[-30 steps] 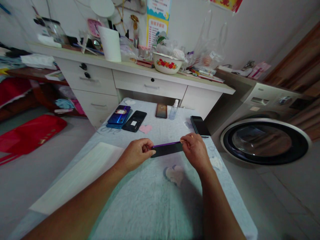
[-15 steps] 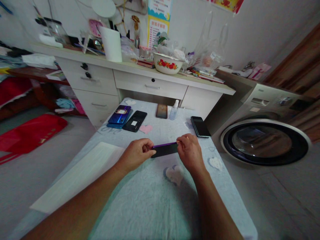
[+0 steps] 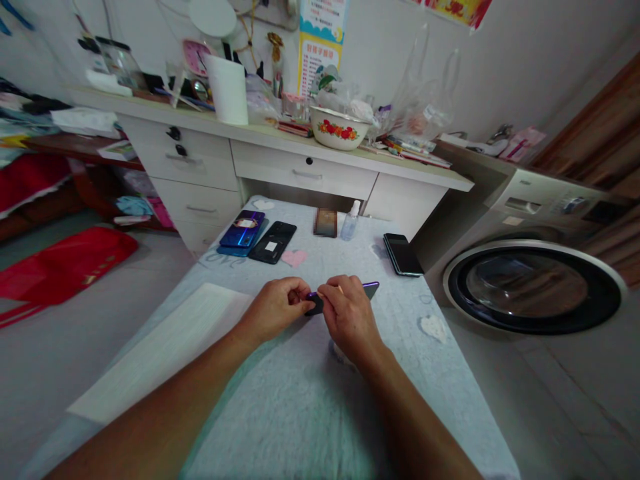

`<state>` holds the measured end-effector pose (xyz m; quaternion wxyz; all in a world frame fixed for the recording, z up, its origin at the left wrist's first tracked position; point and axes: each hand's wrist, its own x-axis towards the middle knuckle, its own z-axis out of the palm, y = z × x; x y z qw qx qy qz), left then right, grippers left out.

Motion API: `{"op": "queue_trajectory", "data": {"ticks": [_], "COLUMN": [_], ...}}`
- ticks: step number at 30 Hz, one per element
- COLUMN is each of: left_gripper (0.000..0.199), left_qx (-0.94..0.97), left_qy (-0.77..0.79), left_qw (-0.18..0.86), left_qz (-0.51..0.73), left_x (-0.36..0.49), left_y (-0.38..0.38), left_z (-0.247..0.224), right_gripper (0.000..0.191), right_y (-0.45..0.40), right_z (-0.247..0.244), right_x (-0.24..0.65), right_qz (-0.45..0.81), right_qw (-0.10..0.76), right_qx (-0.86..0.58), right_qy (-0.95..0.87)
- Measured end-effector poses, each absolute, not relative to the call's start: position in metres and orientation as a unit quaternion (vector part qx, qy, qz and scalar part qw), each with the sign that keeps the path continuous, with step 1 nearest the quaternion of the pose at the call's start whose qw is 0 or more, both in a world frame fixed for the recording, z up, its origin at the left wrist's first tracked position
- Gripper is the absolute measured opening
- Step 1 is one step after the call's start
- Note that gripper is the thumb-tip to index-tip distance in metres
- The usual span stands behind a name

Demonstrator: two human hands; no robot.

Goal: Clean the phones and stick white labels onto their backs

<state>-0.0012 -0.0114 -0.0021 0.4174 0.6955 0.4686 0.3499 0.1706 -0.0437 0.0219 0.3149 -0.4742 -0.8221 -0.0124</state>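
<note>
Right at the middle of the frame, a person bends both bare hands over a purple-edged phone (image 3: 371, 289), its dark face partly hidden by the fingers. Their left hand (image 3: 277, 308) pinches the phone's left end between thumb and curled fingers. Their right hand (image 3: 350, 317) is bunched across the phone's middle, close beside the left one, with a small pale sliver (image 3: 341, 289) held in the fingers; it's too small for me to name. I can't tell whether the phone touches the tablecloth (image 3: 280, 407) or is raised off it.

Over to the left of centre, a blue phone (image 3: 243, 228) lies on another bluish one, and a black phone (image 3: 273, 243) with a white label sits just beside them. Beyond the hands, a clear spray bottle (image 3: 351, 221) stands upright next to a flat brown rectangle (image 3: 325, 223), whose surface is blurred. Right of centre, near the table's edge, lies a dark-screened phone (image 3: 403, 255). A long whitish sheet (image 3: 165, 347) stretches toward the lower left, by the left forearm.
</note>
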Motion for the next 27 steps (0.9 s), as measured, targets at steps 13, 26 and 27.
{"op": "queue_trajectory", "data": {"ticks": [13, 26, 27], "left_gripper": [0.011, 0.011, 0.011], "left_qx": [0.707, 0.710, 0.710], "left_qy": [0.464, 0.476, 0.475], "left_qw": [0.402, 0.391, 0.390], "left_qz": [0.350, 0.342, 0.344], "left_x": [-0.002, -0.002, -0.002], "left_y": [-0.011, -0.012, -0.012], "left_z": [-0.002, -0.005, -0.004], "right_gripper": [0.023, 0.020, 0.020], "right_y": [-0.046, -0.039, -0.038], "right_z": [0.025, 0.024, 0.025], "right_x": [0.159, 0.189, 0.191], "right_qz": [0.005, -0.024, -0.025], "right_qw": [0.307, 0.314, 0.313], "right_qx": [-0.451, -0.500, -0.505], "right_qy": [-0.838, -0.807, -0.804]}}
